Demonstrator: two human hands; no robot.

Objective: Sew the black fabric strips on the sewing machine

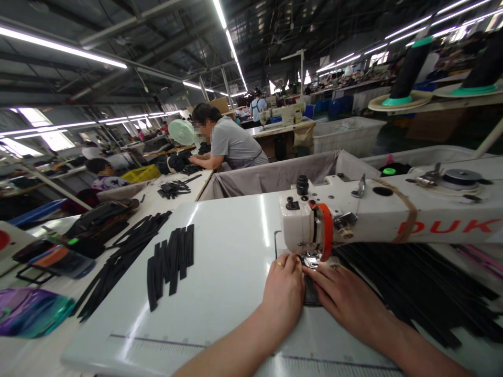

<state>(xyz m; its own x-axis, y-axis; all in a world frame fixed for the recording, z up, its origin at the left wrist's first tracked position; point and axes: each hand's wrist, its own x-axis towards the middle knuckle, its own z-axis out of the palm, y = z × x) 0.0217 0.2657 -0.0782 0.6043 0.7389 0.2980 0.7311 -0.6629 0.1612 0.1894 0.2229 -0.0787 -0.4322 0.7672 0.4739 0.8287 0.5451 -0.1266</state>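
A white sewing machine (294, 222) with an orange guard stands over the pale table. My left hand (285, 285), a ring on one finger, is closed with its fingertips pressed down just left of the metal presser foot (312, 261). From the other side my right hand (343, 290) reaches in, its fingers together and the tips meeting the left ones before the foot. Both pinch a black strip (303, 263), mostly hidden under the fingers. Between the hands shows a dark patch (312, 294) on the table. Several black strips (173, 256) lie side by side on the left.
More black strips lie in a long pile (126, 262) farther left and in a heap (412, 288) under the machine arm. A purple-teal bag (33, 311) sits at far left. Beyond a cloth-lined bin (271, 175), a person (236, 139) leans over another table. Thread cones (411, 73) stand upper right.
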